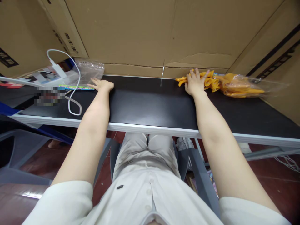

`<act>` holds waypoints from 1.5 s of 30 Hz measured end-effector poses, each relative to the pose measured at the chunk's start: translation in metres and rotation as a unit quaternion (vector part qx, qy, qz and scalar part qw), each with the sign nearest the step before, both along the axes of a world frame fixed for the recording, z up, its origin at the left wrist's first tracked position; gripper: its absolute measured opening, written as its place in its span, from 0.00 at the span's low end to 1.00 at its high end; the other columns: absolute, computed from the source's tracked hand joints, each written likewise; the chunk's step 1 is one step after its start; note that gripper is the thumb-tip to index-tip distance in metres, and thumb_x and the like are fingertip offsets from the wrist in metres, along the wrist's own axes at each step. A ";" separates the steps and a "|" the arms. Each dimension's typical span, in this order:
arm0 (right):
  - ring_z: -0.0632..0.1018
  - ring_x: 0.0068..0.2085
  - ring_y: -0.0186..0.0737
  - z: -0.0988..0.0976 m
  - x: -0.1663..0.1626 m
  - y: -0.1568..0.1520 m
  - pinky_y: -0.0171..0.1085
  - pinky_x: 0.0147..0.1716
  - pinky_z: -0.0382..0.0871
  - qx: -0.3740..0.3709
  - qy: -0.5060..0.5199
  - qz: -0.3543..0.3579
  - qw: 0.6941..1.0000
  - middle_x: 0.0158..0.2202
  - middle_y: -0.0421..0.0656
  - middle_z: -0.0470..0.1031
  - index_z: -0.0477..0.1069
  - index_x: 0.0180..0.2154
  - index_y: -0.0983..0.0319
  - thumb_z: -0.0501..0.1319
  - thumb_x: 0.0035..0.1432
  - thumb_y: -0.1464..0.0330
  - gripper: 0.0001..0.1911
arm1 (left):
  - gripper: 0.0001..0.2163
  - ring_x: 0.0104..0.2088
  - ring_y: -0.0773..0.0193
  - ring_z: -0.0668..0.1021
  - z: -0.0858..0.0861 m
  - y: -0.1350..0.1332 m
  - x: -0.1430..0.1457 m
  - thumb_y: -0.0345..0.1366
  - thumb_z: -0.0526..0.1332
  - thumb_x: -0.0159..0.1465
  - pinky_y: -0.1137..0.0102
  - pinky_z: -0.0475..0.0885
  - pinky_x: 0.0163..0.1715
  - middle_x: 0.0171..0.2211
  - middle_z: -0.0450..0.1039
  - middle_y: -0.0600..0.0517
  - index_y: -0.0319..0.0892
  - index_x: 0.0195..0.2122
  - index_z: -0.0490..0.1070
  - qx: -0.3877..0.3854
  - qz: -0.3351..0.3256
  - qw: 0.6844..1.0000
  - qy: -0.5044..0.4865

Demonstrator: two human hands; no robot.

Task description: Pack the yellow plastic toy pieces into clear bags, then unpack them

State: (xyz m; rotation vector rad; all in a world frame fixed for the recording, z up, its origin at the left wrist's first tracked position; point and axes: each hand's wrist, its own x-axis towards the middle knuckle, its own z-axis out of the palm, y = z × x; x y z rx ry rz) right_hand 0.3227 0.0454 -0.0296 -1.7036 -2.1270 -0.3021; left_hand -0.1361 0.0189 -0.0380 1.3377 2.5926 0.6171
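Observation:
My left hand [101,84] lies on the black table [150,103] at its far left, fingers stretched toward a clear plastic bag [90,69] and a colourful strip [72,87]; it holds nothing. My right hand [194,82] rests with fingers spread on a pile of yellow-orange plastic pieces [212,82] at the far right of the table. Beside that pile lies a clear bag [241,85] filled with more of the same orange pieces.
Cardboard sheets [145,31] wall in the table at the back and both sides. A white charger with a looping cable [70,103] lies at the left, near some papers. Under the table are grey chair parts and a red floor.

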 end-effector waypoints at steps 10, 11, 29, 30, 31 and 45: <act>0.52 0.82 0.63 -0.003 0.002 0.005 0.82 0.74 0.28 -0.006 -0.008 -0.010 1.000 0.82 0.55 0.53 0.62 0.76 0.64 0.49 0.72 0.68 0.34 | 0.41 0.83 0.30 0.36 0.002 -0.005 0.002 0.41 0.55 0.67 0.18 0.32 0.72 0.82 0.39 0.21 0.18 0.78 0.57 -0.054 0.011 0.998 0.028; 0.51 0.83 0.63 -0.003 0.001 0.004 0.82 0.74 0.28 -0.006 -0.012 -0.011 1.000 0.82 0.55 0.53 0.62 0.76 0.64 0.49 0.72 0.68 0.34 | 0.41 0.83 0.31 0.37 0.002 -0.005 0.003 0.41 0.55 0.68 0.20 0.31 0.73 0.82 0.38 0.21 0.18 0.78 0.57 -0.051 0.011 0.998 0.029; 0.52 0.82 0.66 -0.009 0.007 0.016 0.85 0.73 0.31 0.010 -0.062 -0.031 0.998 0.81 0.55 0.56 0.61 0.77 0.61 0.47 0.73 0.68 0.34 | 0.39 0.81 0.39 0.24 0.028 -0.022 0.060 0.56 0.54 0.74 0.35 0.20 0.76 0.85 0.44 0.44 0.37 0.81 0.58 0.160 -0.114 0.980 0.033; 0.52 0.82 0.66 -0.010 0.008 0.017 0.85 0.73 0.32 0.014 -0.068 -0.032 0.997 0.81 0.55 0.57 0.61 0.77 0.61 0.47 0.73 0.67 0.34 | 0.38 0.82 0.41 0.26 0.029 -0.023 0.064 0.53 0.53 0.75 0.37 0.20 0.77 0.85 0.43 0.45 0.38 0.81 0.57 0.176 -0.128 0.975 0.043; 0.53 0.82 0.66 -0.010 0.009 0.017 0.85 0.72 0.33 0.017 -0.074 -0.033 0.997 0.81 0.56 0.57 0.61 0.77 0.61 0.47 0.74 0.67 0.34 | 0.37 0.83 0.42 0.29 0.029 -0.023 0.068 0.49 0.53 0.76 0.39 0.21 0.78 0.85 0.40 0.46 0.37 0.82 0.54 0.190 -0.145 0.969 0.056; 0.51 0.82 0.67 -0.006 0.002 0.013 0.83 0.72 0.34 -0.002 -0.073 -0.049 0.996 0.80 0.61 0.56 0.64 0.73 0.67 0.48 0.74 0.72 0.30 | 0.34 0.83 0.48 0.49 0.007 0.004 0.104 0.31 0.52 0.72 0.42 0.38 0.81 0.83 0.49 0.42 0.44 0.81 0.56 0.236 -0.506 0.820 0.125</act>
